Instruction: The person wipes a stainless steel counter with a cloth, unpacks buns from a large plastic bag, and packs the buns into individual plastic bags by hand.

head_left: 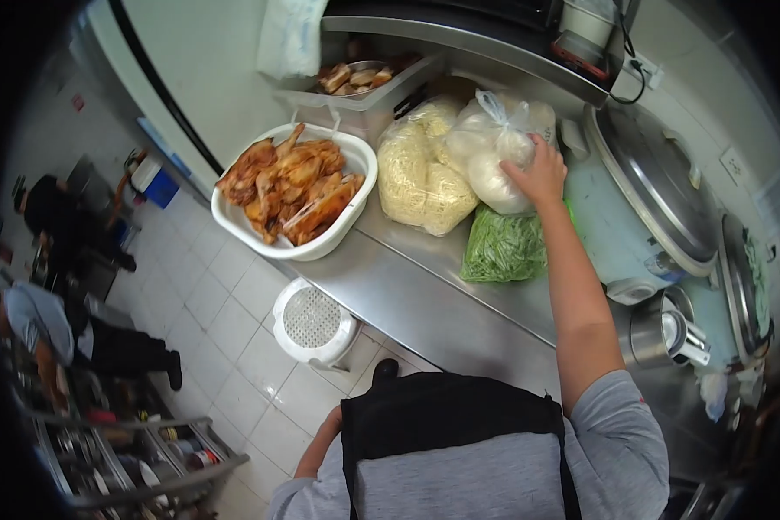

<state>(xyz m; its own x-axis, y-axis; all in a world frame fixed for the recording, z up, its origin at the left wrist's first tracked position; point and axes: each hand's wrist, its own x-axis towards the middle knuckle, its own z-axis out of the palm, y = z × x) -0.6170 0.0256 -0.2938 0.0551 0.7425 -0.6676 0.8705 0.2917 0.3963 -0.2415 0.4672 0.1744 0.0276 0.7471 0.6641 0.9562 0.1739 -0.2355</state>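
While the right hand (542, 171) grasps a white bag (492, 156), noodles (412, 182) crowd it.

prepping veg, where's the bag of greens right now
In the head view, the bag of greens is right of centre on the steel counter, just below the white bag the right hand touches, right of the bag of noodles.

Pale square tiles cover the floor (247, 277), shining in spots. A steel tabletop (347, 273) runs from the centre to the right, with a white stool (310, 322) just beside its near edge. A metal shelf (468, 39) spans the far side. At right, the light wall (711, 104) carries an outlet (733, 165); a metal rack (139, 451) stands near left.
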